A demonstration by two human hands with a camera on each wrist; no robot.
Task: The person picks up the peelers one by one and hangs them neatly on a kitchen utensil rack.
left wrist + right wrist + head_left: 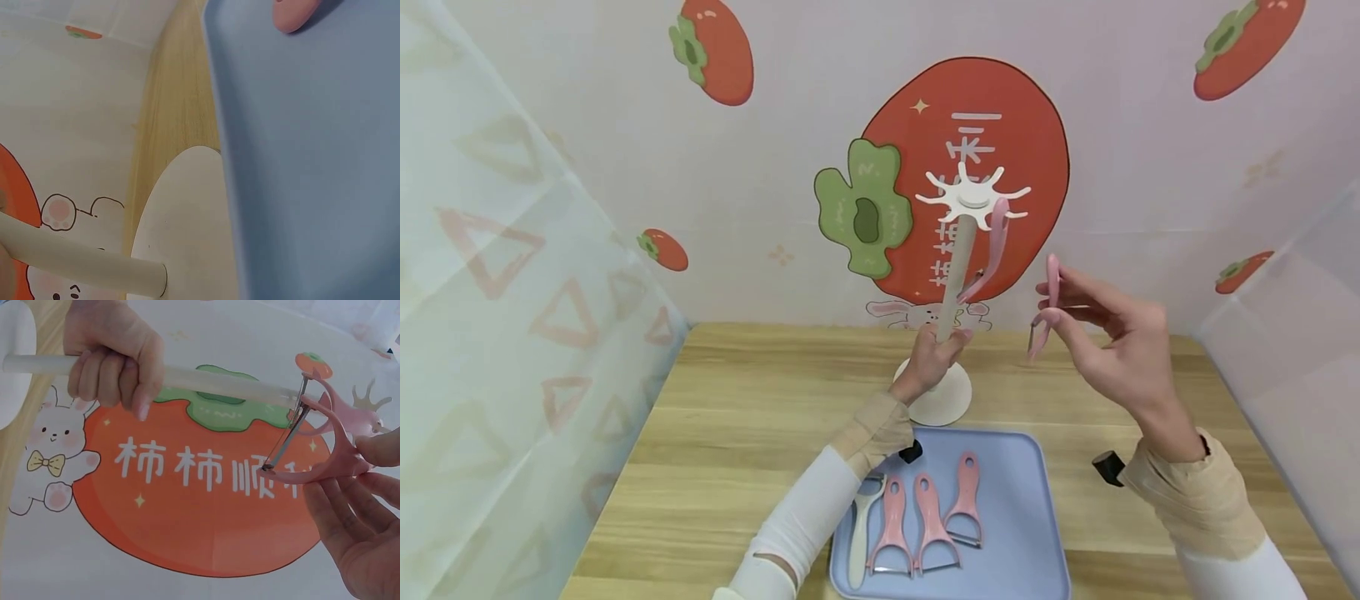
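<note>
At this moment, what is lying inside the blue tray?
The blue tray holds three pink peelers and one white peeler. The left forearm covers its far left corner in the head view, so I cannot tell what lies there.

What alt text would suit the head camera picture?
A person's right hand holds a pink Y-peeler beside a white hook stand, whose pole the left hand grips; another pink Y-peeler hangs from the stand. In front, a blue tray holds three pink Y-peelers and one white peeler.

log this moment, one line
left hand: grips white rack | right hand: holds pink peeler | rack: second pink peeler hanging | blue tray: four peelers visible
</note>
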